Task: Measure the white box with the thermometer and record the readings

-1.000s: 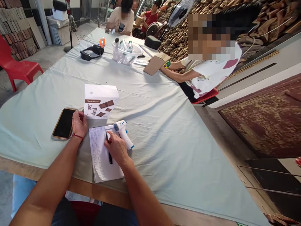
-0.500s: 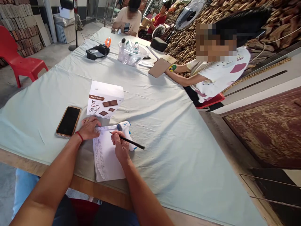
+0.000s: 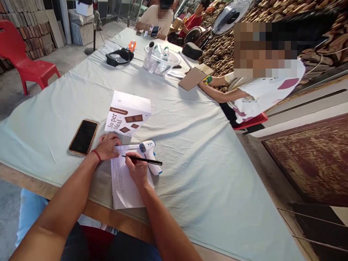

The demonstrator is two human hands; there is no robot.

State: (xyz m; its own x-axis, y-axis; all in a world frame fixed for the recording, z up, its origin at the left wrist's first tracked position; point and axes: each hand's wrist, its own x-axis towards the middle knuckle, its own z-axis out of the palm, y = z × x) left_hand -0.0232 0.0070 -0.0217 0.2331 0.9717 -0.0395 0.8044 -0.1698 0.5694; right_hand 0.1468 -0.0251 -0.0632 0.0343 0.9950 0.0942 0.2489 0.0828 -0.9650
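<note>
My right hand [image 3: 137, 170] is closed around a black pen [image 3: 148, 160], its tip over the upper left of a stack of paper sheets [image 3: 130, 195]. Dense handwriting runs down the left side of the top sheet. At the upper left corner of the stack rests my left hand [image 3: 108, 146], fingers apart from the thumb and pressing on the page. A red cord circles that wrist. Partly over the sheets, right of the pen hand, lies a white and blue infrared thermometer [image 3: 151, 156]. Just beyond the left hand stands a white box [image 3: 127, 112] printed "Super Meal".
Left of my hand lies a phone [image 3: 83, 137]. Farther along the cloth-covered table [image 3: 206, 174] are a black headset [image 3: 119, 57] and a plastic basket [image 3: 174, 61] with bottles. A person at the right holds a piece of cardboard [image 3: 192, 78]; others sit at the far end.
The pen has shifted left and its tip sits lower on the sheet. My left hand stays at the paper's corner. The whole view has shifted slightly.
</note>
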